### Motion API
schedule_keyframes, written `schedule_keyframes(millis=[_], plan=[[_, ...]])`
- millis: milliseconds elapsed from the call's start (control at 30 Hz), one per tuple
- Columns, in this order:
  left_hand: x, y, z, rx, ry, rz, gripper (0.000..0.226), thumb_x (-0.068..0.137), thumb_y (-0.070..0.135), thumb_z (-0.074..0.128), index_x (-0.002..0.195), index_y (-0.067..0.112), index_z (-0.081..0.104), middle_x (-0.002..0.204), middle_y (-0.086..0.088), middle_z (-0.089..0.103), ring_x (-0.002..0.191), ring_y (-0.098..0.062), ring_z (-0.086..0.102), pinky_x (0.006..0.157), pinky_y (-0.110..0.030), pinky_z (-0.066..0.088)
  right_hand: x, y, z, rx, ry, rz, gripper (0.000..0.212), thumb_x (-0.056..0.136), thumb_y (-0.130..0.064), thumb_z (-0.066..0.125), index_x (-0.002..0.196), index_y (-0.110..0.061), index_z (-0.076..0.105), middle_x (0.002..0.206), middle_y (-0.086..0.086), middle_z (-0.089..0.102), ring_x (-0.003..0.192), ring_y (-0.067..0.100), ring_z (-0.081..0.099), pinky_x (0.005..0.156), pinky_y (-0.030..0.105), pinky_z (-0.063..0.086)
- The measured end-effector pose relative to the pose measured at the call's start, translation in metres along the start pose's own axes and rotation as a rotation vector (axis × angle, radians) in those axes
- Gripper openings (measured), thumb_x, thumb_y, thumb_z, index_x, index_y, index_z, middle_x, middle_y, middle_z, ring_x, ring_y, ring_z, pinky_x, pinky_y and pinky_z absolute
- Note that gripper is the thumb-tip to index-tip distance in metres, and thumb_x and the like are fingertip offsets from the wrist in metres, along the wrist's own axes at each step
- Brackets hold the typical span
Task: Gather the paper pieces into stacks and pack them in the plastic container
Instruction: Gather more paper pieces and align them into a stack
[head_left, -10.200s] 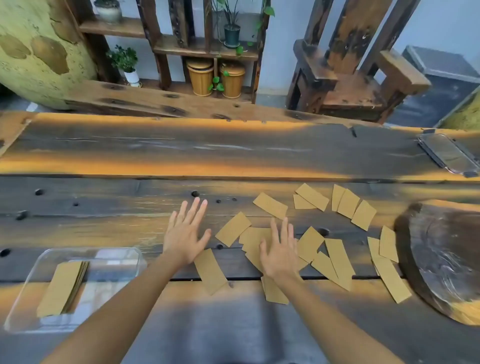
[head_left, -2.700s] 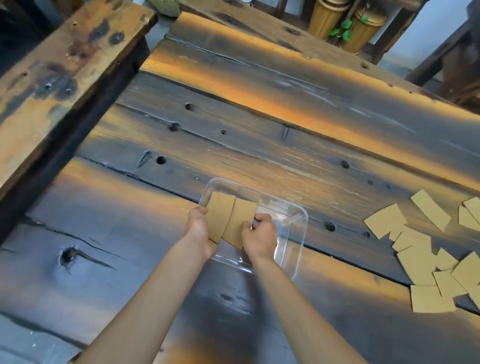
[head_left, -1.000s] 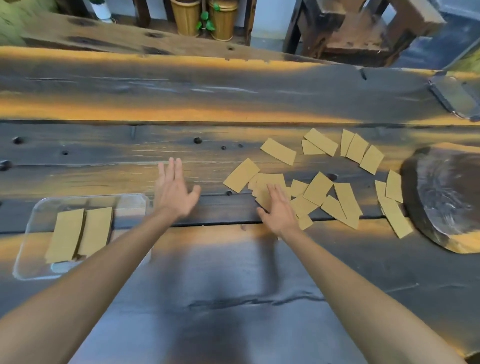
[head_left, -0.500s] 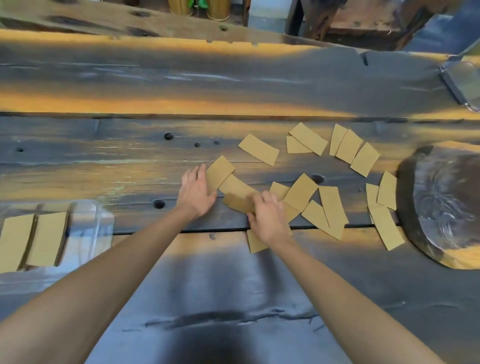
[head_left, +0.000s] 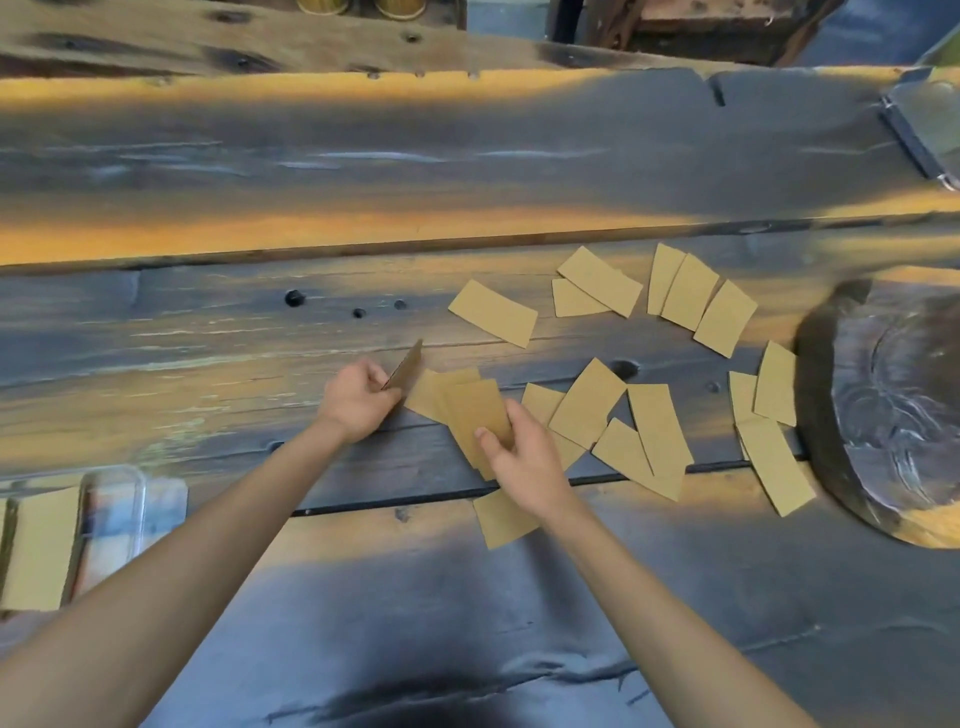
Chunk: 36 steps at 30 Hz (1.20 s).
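Several tan paper pieces (head_left: 665, 431) lie scattered over the dark wooden table (head_left: 467, 156), right of centre. My left hand (head_left: 358, 400) grips one paper piece (head_left: 408, 369) tilted up on its edge. Just to the right, my right hand (head_left: 524, 457) pinches a small stack of paper pieces (head_left: 475, 410) with the thumb on top. The clear plastic container (head_left: 135, 499) sits at the left edge and holds stacked paper pieces (head_left: 39, 545); it is partly cut off by the frame.
A dark round wooden slab (head_left: 893, 410) lies at the right edge beside the papers. A clear flat lid or tray (head_left: 930, 124) rests at the far right. One loose piece (head_left: 504, 519) lies under my right wrist. A gap (head_left: 389, 504) runs between the planks.
My left hand has lifted one piece up on edge. My right hand has taken up a few pieces from the pile. The view has shifted slightly right.
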<state>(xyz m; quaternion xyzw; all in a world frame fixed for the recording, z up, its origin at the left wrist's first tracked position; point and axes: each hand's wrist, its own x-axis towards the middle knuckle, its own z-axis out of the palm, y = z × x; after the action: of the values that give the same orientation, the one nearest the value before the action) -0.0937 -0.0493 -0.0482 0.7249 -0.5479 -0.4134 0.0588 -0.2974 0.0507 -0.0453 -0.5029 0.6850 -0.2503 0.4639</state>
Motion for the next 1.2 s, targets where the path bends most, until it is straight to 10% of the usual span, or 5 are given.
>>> schedule_keyframes(millis=[333, 533, 700, 967, 1200], plan=[[-0.103, -0.029, -0.006, -0.969, -0.489, 0.013, 0.044, 0.085, 0.026, 0.068, 0.127, 0.016, 0.058, 0.113, -0.009, 0.072, 0.1, -0.027, 0.069, 0.081, -0.038, 0.055, -0.038, -0.034, 0.052, 0.424, 0.005, 0.074, 0.017, 0.098, -0.016, 0.064, 0.11, -0.029, 0.06, 0.102, -0.011, 0.07, 0.085, -0.014, 0.065, 0.072, 0.003, 0.045], [-0.141, -0.043, 0.026, -1.231, -0.42, -0.074, 0.038, 0.097, 0.028, 0.055, 0.134, 0.017, 0.055, 0.125, -0.013, 0.068, 0.116, -0.027, 0.065, 0.088, -0.034, 0.058, -0.072, -0.039, 0.07, 0.458, -0.106, 0.092, 0.025, 0.099, -0.022, 0.063, 0.124, -0.023, 0.06, 0.116, -0.003, 0.074, 0.108, 0.013, 0.069, 0.097, 0.034, 0.055], [-0.153, -0.06, 0.025, -1.038, -0.274, 0.008, 0.034, 0.092, 0.016, 0.064, 0.125, 0.012, 0.06, 0.119, -0.012, 0.071, 0.118, -0.033, 0.063, 0.1, -0.044, 0.051, -0.09, -0.027, 0.062, 0.23, -0.153, -0.069, 0.04, 0.099, -0.014, 0.061, 0.137, -0.025, 0.052, 0.122, -0.008, 0.07, 0.111, 0.008, 0.066, 0.096, 0.025, 0.052], [-0.157, -0.077, 0.004, -0.274, -0.037, 0.461, 0.005, 0.092, 0.032, 0.066, 0.096, 0.029, 0.068, 0.096, 0.019, 0.07, 0.094, 0.005, 0.056, 0.084, -0.007, 0.036, -0.099, -0.013, 0.068, -0.549, -0.017, -0.292, 0.027, 0.092, -0.037, 0.068, 0.118, -0.032, 0.069, 0.075, -0.004, 0.052, 0.094, 0.022, 0.042, 0.082, 0.036, 0.044], [-0.172, -0.102, 0.063, -0.518, 0.183, 0.292, 0.019, 0.102, 0.016, 0.046, 0.098, 0.01, 0.063, 0.093, -0.003, 0.068, 0.087, -0.013, 0.061, 0.077, -0.023, 0.044, -0.114, 0.0, 0.094, -0.398, 0.129, 0.009, 0.035, 0.087, -0.042, 0.074, 0.119, -0.028, 0.068, 0.118, -0.006, 0.068, 0.109, 0.021, 0.056, 0.086, 0.036, 0.051]])
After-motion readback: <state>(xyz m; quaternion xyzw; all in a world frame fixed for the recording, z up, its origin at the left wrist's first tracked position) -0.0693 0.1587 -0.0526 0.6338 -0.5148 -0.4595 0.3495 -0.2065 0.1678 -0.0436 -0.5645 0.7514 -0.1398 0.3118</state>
